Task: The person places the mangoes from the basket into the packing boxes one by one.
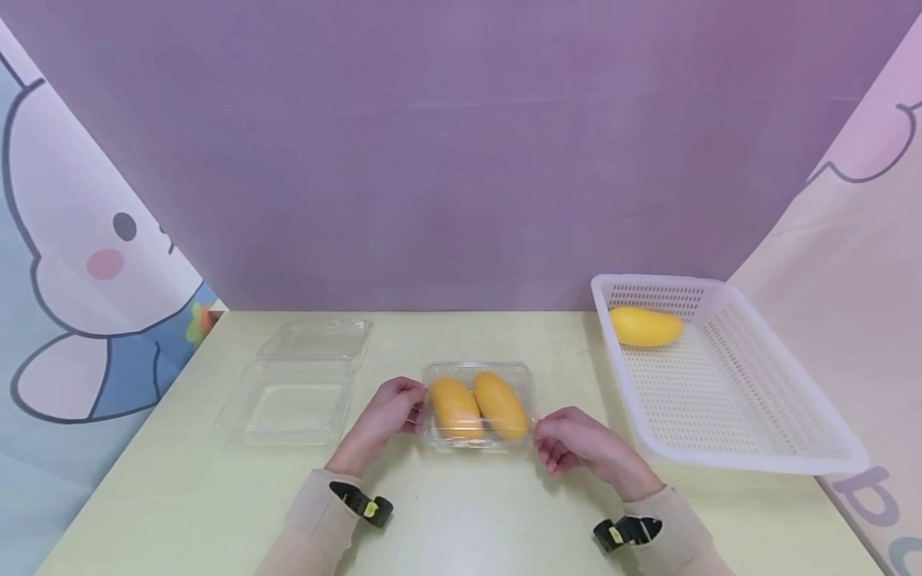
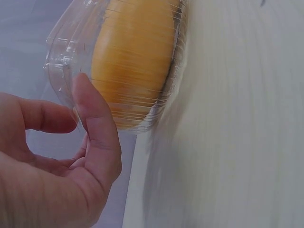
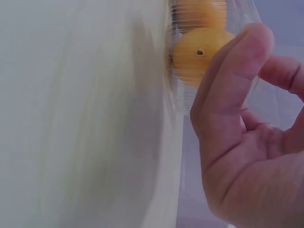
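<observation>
A clear plastic clamshell box (image 1: 479, 440) stands on the table with two yellow mangoes side by side inside, the left mango (image 1: 457, 406) and the right mango (image 1: 501, 405). Its lid lies over them. At the box's left side, my left hand (image 1: 392, 412) pinches the rim between thumb (image 2: 97, 111) and index finger. The right hand (image 1: 583, 444) pinches the opposite rim in the same way, its thumb (image 3: 232, 76) toward the camera in the right wrist view. One mango's stem end (image 3: 199, 52) shows through the plastic there.
To the left lies another clear clamshell (image 1: 295, 396), opened flat with its lid toward the wall. A white perforated basket (image 1: 720, 400) stands on the right, holding one mango (image 1: 646, 327) in its far left corner. A purple panel (image 1: 461, 176) rises behind the table (image 1: 461, 520).
</observation>
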A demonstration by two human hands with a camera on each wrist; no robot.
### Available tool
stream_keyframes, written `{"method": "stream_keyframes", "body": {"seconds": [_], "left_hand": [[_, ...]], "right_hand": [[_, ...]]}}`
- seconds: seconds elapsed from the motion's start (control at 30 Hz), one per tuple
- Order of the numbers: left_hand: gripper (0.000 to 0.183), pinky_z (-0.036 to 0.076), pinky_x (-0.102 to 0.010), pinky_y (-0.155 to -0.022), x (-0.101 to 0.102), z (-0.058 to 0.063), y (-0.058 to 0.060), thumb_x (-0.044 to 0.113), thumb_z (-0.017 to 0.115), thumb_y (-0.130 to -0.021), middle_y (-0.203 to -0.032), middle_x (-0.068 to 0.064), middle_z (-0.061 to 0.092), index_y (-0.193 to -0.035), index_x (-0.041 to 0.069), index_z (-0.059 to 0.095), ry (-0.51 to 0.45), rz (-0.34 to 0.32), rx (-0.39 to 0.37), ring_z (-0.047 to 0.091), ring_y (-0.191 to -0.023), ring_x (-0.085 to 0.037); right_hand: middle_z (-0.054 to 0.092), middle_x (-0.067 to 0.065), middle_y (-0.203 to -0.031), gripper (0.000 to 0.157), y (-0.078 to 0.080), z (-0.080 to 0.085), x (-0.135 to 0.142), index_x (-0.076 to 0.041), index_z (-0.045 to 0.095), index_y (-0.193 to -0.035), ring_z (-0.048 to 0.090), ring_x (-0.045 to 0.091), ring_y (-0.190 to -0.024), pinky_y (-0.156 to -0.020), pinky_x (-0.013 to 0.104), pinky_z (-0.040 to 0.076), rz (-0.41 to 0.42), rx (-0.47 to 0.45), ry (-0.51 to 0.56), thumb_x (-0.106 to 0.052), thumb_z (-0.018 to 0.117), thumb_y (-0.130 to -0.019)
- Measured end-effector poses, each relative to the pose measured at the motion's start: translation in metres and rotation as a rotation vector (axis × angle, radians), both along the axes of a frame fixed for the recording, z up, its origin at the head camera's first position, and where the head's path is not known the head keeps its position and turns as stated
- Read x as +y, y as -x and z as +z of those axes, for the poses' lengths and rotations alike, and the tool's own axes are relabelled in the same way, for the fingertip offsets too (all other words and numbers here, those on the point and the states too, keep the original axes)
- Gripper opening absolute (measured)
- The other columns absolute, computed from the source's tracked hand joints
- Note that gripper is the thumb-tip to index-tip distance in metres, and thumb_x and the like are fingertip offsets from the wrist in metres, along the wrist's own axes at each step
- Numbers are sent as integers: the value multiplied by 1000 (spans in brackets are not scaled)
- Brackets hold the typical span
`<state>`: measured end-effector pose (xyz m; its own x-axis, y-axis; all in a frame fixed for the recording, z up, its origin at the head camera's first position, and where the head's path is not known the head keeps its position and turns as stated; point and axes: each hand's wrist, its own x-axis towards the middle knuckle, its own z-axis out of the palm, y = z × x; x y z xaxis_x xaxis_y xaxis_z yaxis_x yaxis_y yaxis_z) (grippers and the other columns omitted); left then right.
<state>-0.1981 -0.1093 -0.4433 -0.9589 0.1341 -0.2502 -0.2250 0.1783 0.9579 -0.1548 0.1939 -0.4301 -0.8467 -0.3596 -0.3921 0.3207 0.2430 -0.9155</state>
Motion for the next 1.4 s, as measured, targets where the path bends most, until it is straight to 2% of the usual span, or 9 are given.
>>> {"method": "stream_keyframes", "body": {"seconds": [0.6, 0.83, 1.03, 1.17, 1.3, 1.4], "left_hand": [[24, 54, -31, -59, -1, 0, -1, 13, 51, -103, -86, -11, 57, -117, -6, 53, -4, -5, 1, 56, -65, -19], [25, 55, -32, -62, -3, 1, 0, 13, 51, -102, -88, -13, 58, -118, -7, 54, 31, 9, 14, 58, -69, -20], [25, 57, -32, -62, -4, 4, 0, 14, 51, -102, -87, -12, 59, -116, -6, 55, 47, -11, 18, 60, -68, -20], [25, 57, -32, -63, -5, 7, -2, 15, 53, -101, -86, -13, 59, -115, -6, 56, 95, -20, 31, 60, -69, -21], [26, 58, -33, -64, -7, 8, -5, 14, 53, -101, -84, -13, 60, -117, -6, 57, 143, -55, 22, 60, -71, -22], [26, 59, -33, -64, -9, 9, -10, 12, 53, -99, -83, -12, 60, -118, -6, 57, 144, -78, 11, 60, -70, -22]], "right_hand": [[58, 2, -64, 15, -1, -4, 1, -4, 59, -75, 54, 9, -52, -49, 21, 49, 30, 31, 37, -10, 57, -89], [59, 2, -65, 16, 0, -4, 0, -2, 61, -76, 55, 10, -52, -50, 22, 50, 28, 44, 44, -10, 59, -90], [58, 2, -65, 16, 0, -1, -1, 1, 60, -78, 55, 10, -52, -50, 22, 50, 10, 49, 29, -10, 58, -90], [58, 3, -65, 16, -1, 1, -3, 1, 60, -78, 55, 10, -52, -50, 22, 50, 8, 52, 26, -10, 57, -90], [58, 3, -64, 16, -2, 2, -4, 0, 60, -76, 55, 10, -52, -50, 22, 51, -5, 38, 19, -9, 57, -90], [58, 2, -64, 16, -3, 2, -4, 0, 60, -76, 56, 10, -52, -50, 22, 51, -13, 30, 16, -9, 57, -89]]}}
